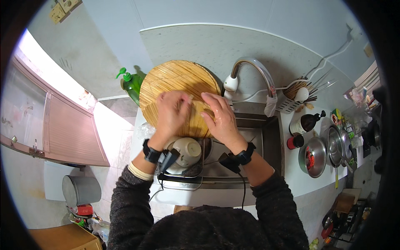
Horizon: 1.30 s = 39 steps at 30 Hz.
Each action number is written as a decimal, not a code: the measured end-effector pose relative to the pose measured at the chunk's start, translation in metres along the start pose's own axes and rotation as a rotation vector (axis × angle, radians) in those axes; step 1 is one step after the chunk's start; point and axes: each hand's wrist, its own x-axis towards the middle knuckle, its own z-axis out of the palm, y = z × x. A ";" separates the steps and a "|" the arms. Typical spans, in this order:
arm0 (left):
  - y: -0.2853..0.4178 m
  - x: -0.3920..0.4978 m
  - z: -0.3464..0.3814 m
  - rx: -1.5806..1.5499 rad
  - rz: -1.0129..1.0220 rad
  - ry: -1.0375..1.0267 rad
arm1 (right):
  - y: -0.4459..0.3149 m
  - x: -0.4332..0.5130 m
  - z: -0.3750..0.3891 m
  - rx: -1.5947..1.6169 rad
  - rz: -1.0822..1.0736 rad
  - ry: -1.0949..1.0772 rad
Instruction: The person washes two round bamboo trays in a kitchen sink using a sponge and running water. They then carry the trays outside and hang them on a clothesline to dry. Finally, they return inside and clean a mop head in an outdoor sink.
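A round lid of woven straw or reed (178,78) leans against the backsplash at the left of the metal sink (247,162). Over its lower part are both hands. My left hand (172,109) is blurred, its fingers bent with thumb and fingertips close together; whether anything small is between them I cannot tell. Wet on the back, my right hand (222,120) faces it with thumb and fingers apart and nothing visible in it. Just below the lid, an upturned white bowl (187,151) rests on other dishes in a rack, partly hidden by my left wrist.
A curved faucet (256,62) rises behind the sink. The green pump bottle (132,86) stands left of the lid. On the right counter are a chopstick holder (289,101), a dark pump bottle (304,123), a red jar (293,142) and a metal bowl with red pieces (318,156).
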 end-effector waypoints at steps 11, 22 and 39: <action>0.024 -0.027 -0.046 -0.189 0.038 -0.152 | -0.039 -0.009 0.016 0.388 0.212 -0.043; -0.014 -0.039 -0.096 -0.070 0.062 -0.391 | 0.053 0.012 0.008 0.497 0.513 -0.225; -0.107 -0.152 -0.239 -0.406 -0.456 0.566 | 0.118 0.050 0.066 -0.250 0.477 -0.243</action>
